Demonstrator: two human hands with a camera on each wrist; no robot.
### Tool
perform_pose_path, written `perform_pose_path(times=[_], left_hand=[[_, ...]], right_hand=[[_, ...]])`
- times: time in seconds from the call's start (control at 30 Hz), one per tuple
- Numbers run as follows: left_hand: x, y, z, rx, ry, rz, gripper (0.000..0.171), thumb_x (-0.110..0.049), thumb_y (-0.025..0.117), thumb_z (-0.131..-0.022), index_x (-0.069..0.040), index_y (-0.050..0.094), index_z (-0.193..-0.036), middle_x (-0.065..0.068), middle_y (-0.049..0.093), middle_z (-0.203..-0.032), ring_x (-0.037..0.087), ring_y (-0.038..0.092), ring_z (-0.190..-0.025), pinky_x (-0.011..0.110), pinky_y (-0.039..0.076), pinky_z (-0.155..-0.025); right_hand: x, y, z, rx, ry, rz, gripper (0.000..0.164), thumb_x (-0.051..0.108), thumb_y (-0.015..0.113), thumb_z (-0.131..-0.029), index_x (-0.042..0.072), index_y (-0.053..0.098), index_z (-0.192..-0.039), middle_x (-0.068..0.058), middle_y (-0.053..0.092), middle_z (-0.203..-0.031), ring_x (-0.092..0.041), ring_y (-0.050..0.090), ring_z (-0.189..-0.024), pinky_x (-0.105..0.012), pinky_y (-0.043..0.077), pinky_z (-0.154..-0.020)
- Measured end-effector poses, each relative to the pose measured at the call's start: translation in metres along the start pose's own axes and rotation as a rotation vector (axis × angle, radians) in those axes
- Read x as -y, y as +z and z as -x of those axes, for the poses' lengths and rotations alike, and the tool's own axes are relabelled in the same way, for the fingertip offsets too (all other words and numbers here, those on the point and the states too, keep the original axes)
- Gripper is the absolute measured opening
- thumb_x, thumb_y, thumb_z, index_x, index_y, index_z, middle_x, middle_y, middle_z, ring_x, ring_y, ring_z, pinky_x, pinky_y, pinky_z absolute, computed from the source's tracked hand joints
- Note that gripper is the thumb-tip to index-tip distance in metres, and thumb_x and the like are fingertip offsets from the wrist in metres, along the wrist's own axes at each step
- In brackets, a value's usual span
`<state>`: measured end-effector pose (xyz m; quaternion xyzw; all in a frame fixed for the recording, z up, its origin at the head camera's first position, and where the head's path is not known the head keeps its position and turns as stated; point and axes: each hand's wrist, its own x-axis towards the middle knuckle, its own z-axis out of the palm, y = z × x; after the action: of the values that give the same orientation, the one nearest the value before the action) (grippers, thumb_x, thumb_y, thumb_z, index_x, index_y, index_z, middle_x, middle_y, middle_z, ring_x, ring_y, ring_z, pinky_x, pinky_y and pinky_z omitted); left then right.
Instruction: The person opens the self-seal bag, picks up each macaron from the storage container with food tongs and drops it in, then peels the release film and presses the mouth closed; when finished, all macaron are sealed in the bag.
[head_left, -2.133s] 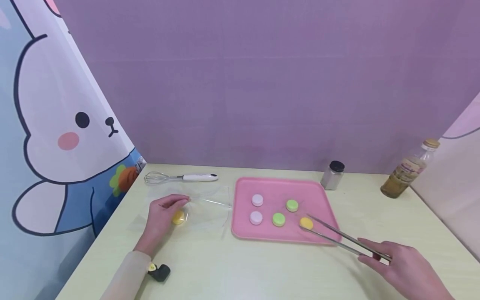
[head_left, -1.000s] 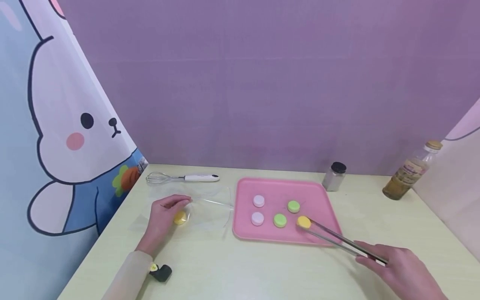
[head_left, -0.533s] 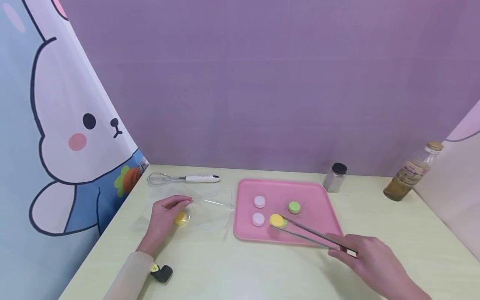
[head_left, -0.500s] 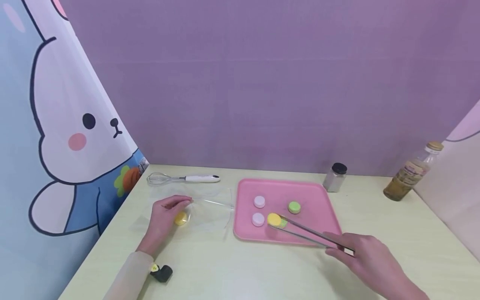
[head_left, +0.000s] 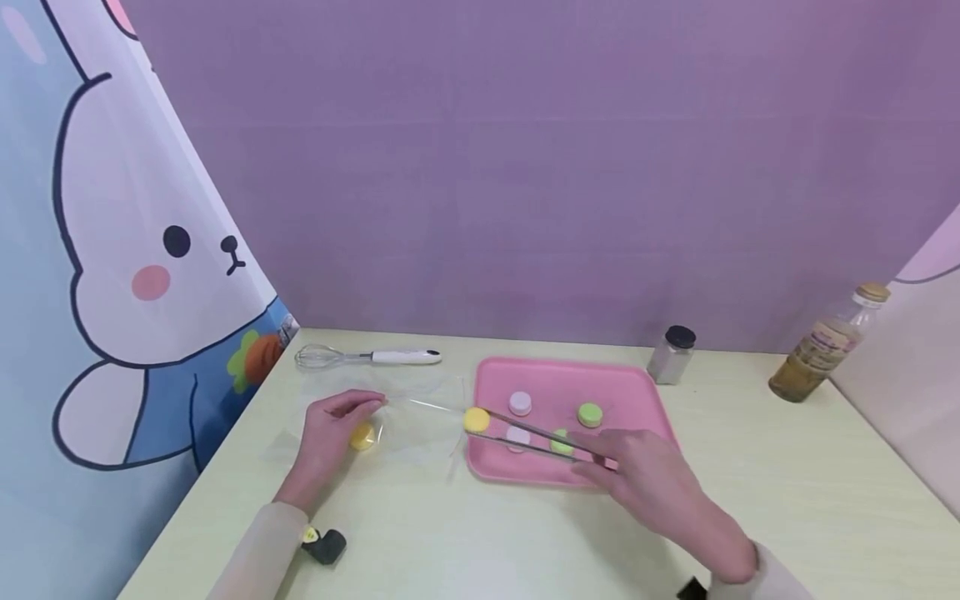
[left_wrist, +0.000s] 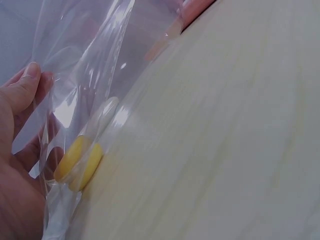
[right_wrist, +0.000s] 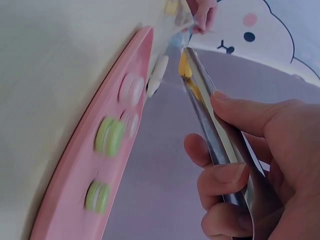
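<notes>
My left hand (head_left: 330,433) pinches the upper edge of a clear plastic bag (head_left: 420,429) lying on the table's left side. Inside the bag, near my palm, sits a yellow macaron (left_wrist: 80,162). My right hand (head_left: 637,471) grips metal tongs (right_wrist: 220,135), whose tips hold a second yellow macaron (head_left: 476,420) above the left edge of the pink tray (head_left: 615,379), right by the bag's opening. On the tray stand two lilac macarons (head_left: 520,404) and two green macarons (right_wrist: 110,136); the tongs partly cover one of each in the head view.
A whisk (head_left: 367,357) with a white handle lies behind the bag. Beyond the tray's right back corner is a black-lidded jar (head_left: 671,354), and farther right stands a corked bottle (head_left: 821,346). A purple backdrop (head_left: 480,183) rises behind the table.
The tongs have taken hold of the yellow macaron on the tray's right, lifted it and carried it left over the other macarons toward the bag. My left hand has stayed in place.
</notes>
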<state>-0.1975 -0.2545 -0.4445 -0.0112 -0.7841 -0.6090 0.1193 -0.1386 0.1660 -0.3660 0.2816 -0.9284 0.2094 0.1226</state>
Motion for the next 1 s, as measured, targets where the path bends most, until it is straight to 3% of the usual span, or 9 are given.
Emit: perform_pose_path(times=[0.13, 0.43, 0.7, 1.0], left_hand=[[0.000, 0.000, -0.001, -0.003, 0.010, 0.005, 0.026, -0.026, 0.073, -0.095, -0.005, 0.077, -0.111, 0.005, 0.074, -0.111, 0.014, 0.064, -0.107, 0.018, 0.051, -0.091], [-0.001, 0.001, -0.001, -0.007, 0.000, 0.002, 0.027, -0.027, 0.073, -0.095, -0.006, 0.077, -0.111, 0.004, 0.074, -0.110, 0.014, 0.065, -0.105, 0.018, 0.052, -0.089], [0.000, -0.001, 0.000, -0.007, 0.014, 0.013, 0.026, -0.025, 0.074, -0.095, -0.005, 0.077, -0.110, 0.005, 0.074, -0.110, 0.013, 0.065, -0.105, 0.018, 0.052, -0.090], [-0.001, 0.000, 0.000, 0.005, 0.022, 0.033, 0.027, -0.025, 0.074, -0.095, -0.004, 0.077, -0.110, 0.007, 0.074, -0.111, 0.015, 0.065, -0.105, 0.019, 0.052, -0.090]], right_hand=[[0.010, 0.012, -0.020, 0.031, -0.029, 0.008, 0.032, 0.032, 0.080, -0.087, 0.028, 0.077, -0.119, 0.026, 0.047, -0.066, 0.001, 0.041, -0.060, -0.020, 0.037, -0.053], [0.029, 0.042, -0.058, 0.085, -0.059, 0.034, 0.032, 0.035, 0.079, -0.088, 0.024, 0.077, -0.118, 0.018, 0.046, -0.062, -0.002, 0.040, -0.054, -0.021, 0.034, -0.043], [0.042, 0.063, -0.083, 0.142, -0.035, 0.038, 0.029, 0.040, 0.075, -0.092, 0.033, 0.076, -0.120, 0.012, 0.049, -0.067, -0.006, 0.038, -0.053, -0.023, 0.031, -0.041], [0.052, 0.080, -0.104, 0.169, -0.062, -0.060, 0.030, 0.031, 0.075, -0.092, 0.021, 0.076, -0.120, 0.012, 0.038, -0.051, -0.004, 0.027, -0.047, -0.022, 0.025, -0.042]])
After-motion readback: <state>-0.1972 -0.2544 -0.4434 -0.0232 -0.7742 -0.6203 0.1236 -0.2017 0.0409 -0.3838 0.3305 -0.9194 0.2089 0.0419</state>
